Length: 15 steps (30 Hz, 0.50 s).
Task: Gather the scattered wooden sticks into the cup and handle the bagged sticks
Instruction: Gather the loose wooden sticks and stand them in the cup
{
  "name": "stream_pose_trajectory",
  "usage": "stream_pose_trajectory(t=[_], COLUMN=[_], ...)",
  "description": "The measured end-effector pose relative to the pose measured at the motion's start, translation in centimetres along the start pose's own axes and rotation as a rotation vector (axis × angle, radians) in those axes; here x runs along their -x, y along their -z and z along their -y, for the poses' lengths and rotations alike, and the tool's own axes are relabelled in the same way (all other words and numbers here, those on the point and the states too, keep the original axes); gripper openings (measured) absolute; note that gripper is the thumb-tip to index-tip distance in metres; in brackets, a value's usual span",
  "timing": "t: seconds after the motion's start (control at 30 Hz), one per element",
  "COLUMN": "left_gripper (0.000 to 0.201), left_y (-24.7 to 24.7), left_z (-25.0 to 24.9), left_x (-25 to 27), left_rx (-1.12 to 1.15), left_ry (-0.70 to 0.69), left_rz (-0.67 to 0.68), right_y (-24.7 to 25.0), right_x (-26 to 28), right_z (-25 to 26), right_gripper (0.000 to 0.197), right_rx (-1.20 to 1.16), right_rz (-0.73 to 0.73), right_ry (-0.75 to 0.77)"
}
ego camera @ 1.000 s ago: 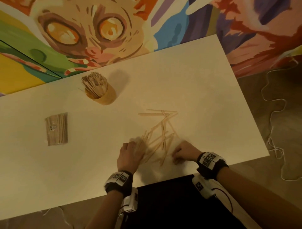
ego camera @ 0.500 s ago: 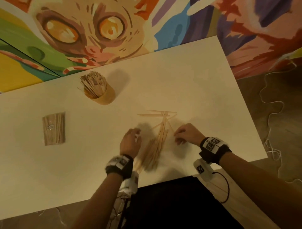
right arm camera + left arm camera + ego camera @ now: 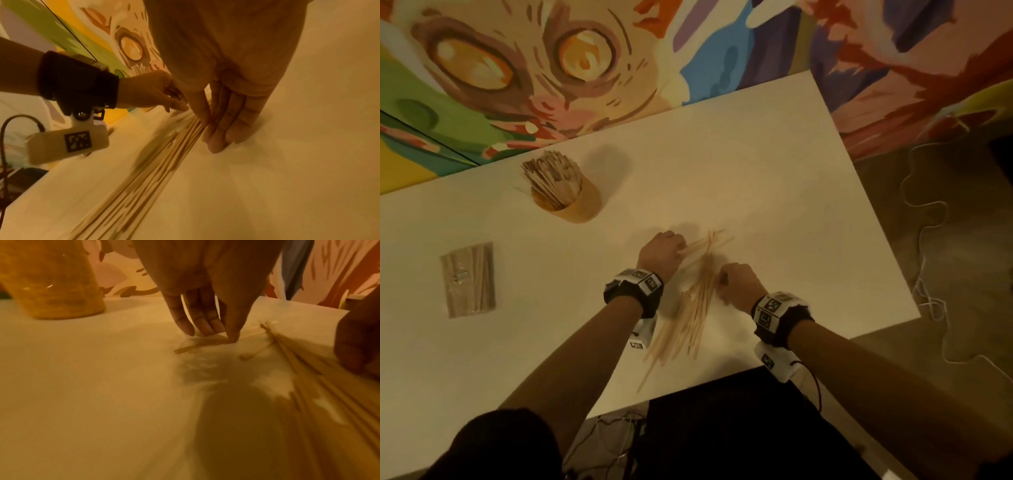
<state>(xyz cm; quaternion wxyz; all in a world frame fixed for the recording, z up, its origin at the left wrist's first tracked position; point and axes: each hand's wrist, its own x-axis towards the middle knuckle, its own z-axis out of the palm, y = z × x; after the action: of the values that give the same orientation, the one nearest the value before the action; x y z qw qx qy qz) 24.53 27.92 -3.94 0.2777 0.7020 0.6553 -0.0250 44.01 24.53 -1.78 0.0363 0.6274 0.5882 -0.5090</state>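
Loose wooden sticks (image 3: pixel 693 308) lie raked into a rough bundle on the white table (image 3: pixel 774 178), with a few crossed at its far end. My left hand (image 3: pixel 664 253) sits at that far end, fingers straight, fingertips (image 3: pixel 205 327) and thumb touching the crossed sticks (image 3: pixel 255 334). My right hand (image 3: pixel 739 282) is on the bundle's right side, its straight fingers (image 3: pixel 222 129) pressing against the sticks (image 3: pixel 160 162). A tan cup (image 3: pixel 578 205) packed with sticks stands at the back left. The bagged sticks (image 3: pixel 469 279) lie flat at the far left.
A painted mural wall (image 3: pixel 585 68) runs behind the table. The table's near edge (image 3: pixel 705 383) is just below the bundle, with a black surface (image 3: pixel 722 428) beneath it. A white cord (image 3: pixel 928 240) lies on the floor to the right.
The spread sticks have been pushed together into a narrow bundle. Both hands moved away from me along it; the left now reaches the crossed sticks at the far end.
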Motion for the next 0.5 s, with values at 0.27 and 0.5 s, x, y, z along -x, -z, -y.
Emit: stream_pose_trajectory(t=[0.27, 0.5], left_gripper=[0.019, 0.032], left_y=[-2.2, -3.2], left_z=[-1.6, 3.0], left_x=[6.0, 15.5], left_rx=[0.237, 0.358], left_ry=[0.182, 0.416], left_rz=[-0.014, -0.197], right_y=[-2.5, 3.1], right_x=[1.1, -1.5], right_z=[0.5, -0.5], right_gripper=[0.015, 0.015], right_rx=[-0.107, -0.019], right_rz=[0.062, -0.09], right_ry=[0.039, 0.101])
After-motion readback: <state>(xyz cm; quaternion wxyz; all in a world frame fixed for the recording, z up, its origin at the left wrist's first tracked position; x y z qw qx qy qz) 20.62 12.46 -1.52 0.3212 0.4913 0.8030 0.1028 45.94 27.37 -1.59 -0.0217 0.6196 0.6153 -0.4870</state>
